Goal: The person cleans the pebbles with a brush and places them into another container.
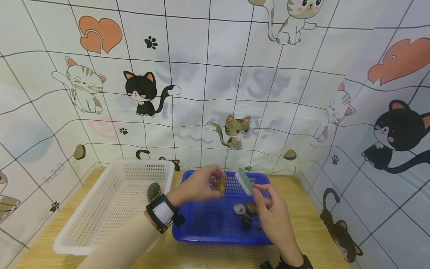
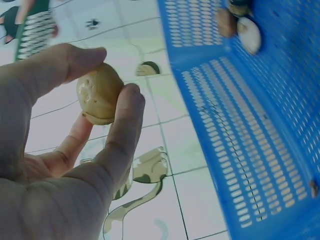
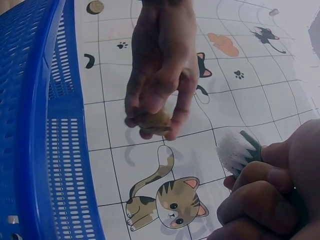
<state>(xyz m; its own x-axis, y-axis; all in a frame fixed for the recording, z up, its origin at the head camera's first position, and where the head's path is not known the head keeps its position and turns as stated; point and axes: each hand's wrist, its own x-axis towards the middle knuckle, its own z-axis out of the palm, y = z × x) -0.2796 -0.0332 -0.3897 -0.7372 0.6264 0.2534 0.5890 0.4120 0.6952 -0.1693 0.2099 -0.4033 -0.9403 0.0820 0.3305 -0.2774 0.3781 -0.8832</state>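
Between thumb and fingertips my left hand (image 1: 201, 184) pinches a smooth yellowish-brown stone (image 2: 100, 93), held above the back of the blue basket (image 1: 208, 224). My right hand (image 1: 273, 209) grips a green scrub brush (image 1: 246, 181) with white bristles over the basket's right side. The bristles (image 3: 235, 151) face toward the left hand, with a gap between brush and stone. Below the brush, a white stone (image 1: 239, 209), a reddish-brown stone (image 1: 251, 207) and a dark striped stone (image 1: 246, 221) lie in the blue basket.
To the left stands a white perforated basket (image 1: 114, 209) with a dark green stone (image 1: 153, 191) in it. Both baskets sit on a wooden table (image 1: 299, 201). A cat-print sheet (image 1: 188, 86) hangs behind and along the sides.
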